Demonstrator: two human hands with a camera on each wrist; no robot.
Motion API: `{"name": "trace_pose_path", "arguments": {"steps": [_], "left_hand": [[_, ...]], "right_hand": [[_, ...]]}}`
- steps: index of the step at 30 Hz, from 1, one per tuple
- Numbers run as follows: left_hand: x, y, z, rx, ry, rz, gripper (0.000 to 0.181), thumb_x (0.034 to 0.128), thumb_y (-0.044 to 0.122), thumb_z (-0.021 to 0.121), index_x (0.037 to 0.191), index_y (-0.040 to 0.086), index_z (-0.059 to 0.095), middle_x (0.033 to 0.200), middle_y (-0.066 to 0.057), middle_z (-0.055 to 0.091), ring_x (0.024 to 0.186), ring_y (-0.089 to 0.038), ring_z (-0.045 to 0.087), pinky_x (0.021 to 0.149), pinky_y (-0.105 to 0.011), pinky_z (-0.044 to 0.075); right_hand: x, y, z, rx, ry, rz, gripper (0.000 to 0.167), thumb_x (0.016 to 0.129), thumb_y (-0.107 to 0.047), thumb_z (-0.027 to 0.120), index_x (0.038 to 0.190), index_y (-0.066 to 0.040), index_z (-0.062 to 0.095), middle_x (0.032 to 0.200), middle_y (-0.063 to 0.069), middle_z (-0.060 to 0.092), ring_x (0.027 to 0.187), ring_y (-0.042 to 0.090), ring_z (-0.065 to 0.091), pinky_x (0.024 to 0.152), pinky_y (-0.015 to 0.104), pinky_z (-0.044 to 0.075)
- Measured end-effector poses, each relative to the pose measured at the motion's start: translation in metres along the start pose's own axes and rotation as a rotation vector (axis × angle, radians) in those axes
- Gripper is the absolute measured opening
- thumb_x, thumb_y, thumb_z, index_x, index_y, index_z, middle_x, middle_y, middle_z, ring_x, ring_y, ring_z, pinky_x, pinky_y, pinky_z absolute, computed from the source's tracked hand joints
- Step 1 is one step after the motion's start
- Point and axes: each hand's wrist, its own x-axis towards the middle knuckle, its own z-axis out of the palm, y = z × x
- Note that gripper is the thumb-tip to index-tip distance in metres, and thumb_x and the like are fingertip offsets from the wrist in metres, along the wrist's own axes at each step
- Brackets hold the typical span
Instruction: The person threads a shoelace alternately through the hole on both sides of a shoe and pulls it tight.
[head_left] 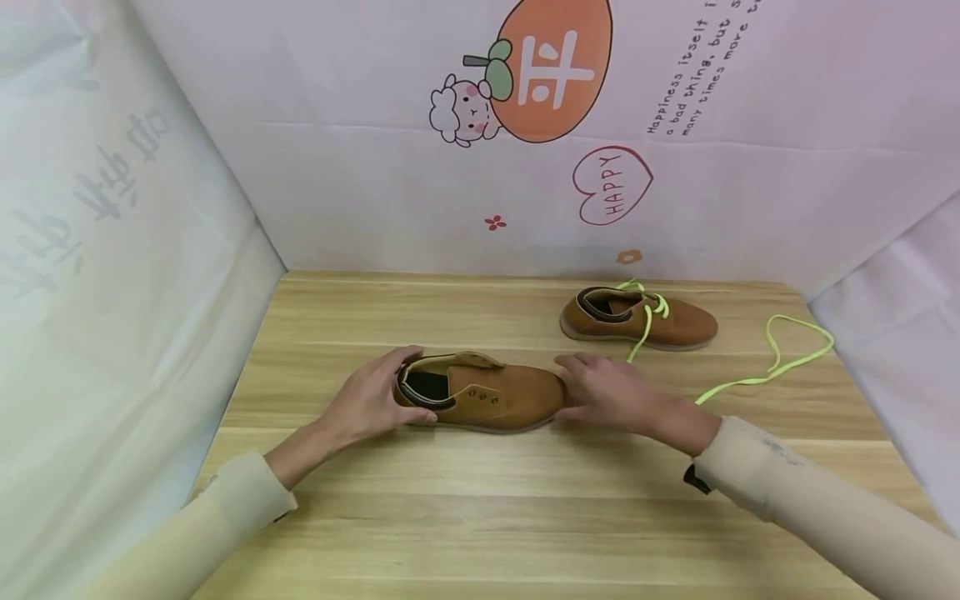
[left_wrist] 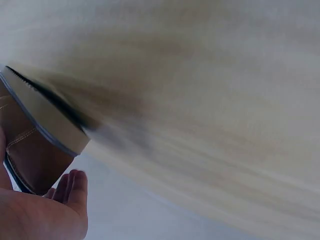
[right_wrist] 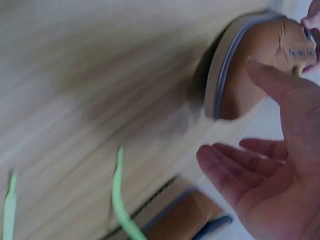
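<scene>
The near brown leather shoe [head_left: 517,396] lies mid-bench [head_left: 450,508], its lace holes bare, a dark insole [head_left: 429,386] inside; the far brown shoe [head_left: 686,323] has yellow-green lace [head_left: 660,307] in it and sits by the back edge; the left hand [head_left: 371,392] wraps round the near shoe's heel; the right hand [head_left: 611,392] is loose by its toe, not gripping; a lace strip [head_left: 750,382] curls near the right edge; plain wood shows between the two sleeves [head_left: 817,496].
</scene>
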Motion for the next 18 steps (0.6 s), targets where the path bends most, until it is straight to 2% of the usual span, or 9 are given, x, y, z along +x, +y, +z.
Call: {"name": "trace_pose_path", "arguments": {"steps": [4, 8, 13, 18], "left_hand": [[0.003, 0.005, -0.002, 0.012, 0.036, 0.084, 0.105, 0.0697, 0.050, 0.099, 0.153, 0.009, 0.051, 0.151, -0.015, 0.059, 0.135, -0.037, 0.059, 0.109, -0.054, 0.051], [0.007, 0.010, -0.003, 0.052, 0.095, 0.232, 0.098, 0.0713, 0.047, 0.098, 0.149, 0.005, 0.055, 0.150, -0.013, 0.060, 0.138, -0.033, 0.057, 0.112, -0.051, 0.049], [0.013, 0.016, -0.003, 0.121, 0.181, 0.430, 0.085, 0.0746, 0.043, 0.097, 0.139, 0.001, 0.062, 0.140, -0.013, 0.064, 0.131, -0.028, 0.060, 0.110, -0.044, 0.051], [0.017, 0.025, 0.000, 0.103, 0.238, 0.549, 0.070, 0.0770, 0.036, 0.097, 0.130, 0.001, 0.068, 0.126, -0.011, 0.070, 0.119, -0.026, 0.067, 0.102, -0.038, 0.056]], "right_hand": [[-0.012, 0.018, -0.010, -0.010, -0.006, -0.055, 0.075, 0.088, -0.040, 0.087, 0.141, 0.004, 0.059, 0.131, 0.025, 0.068, 0.103, 0.041, 0.073, 0.084, 0.053, 0.061], [-0.025, 0.036, -0.017, -0.020, -0.034, -0.083, 0.061, 0.091, -0.035, 0.084, 0.135, 0.003, 0.065, 0.127, 0.021, 0.070, 0.103, 0.036, 0.074, 0.087, 0.051, 0.061], [-0.040, 0.063, -0.021, -0.019, -0.037, -0.086, 0.032, 0.095, -0.027, 0.080, 0.117, -0.004, 0.077, 0.109, 0.008, 0.076, 0.093, 0.024, 0.075, 0.080, 0.046, 0.061], [-0.056, 0.088, -0.021, 0.007, -0.040, -0.075, 0.008, 0.095, -0.019, 0.078, 0.098, -0.012, 0.078, 0.089, -0.008, 0.072, 0.075, 0.006, 0.066, 0.068, 0.036, 0.057]]}}
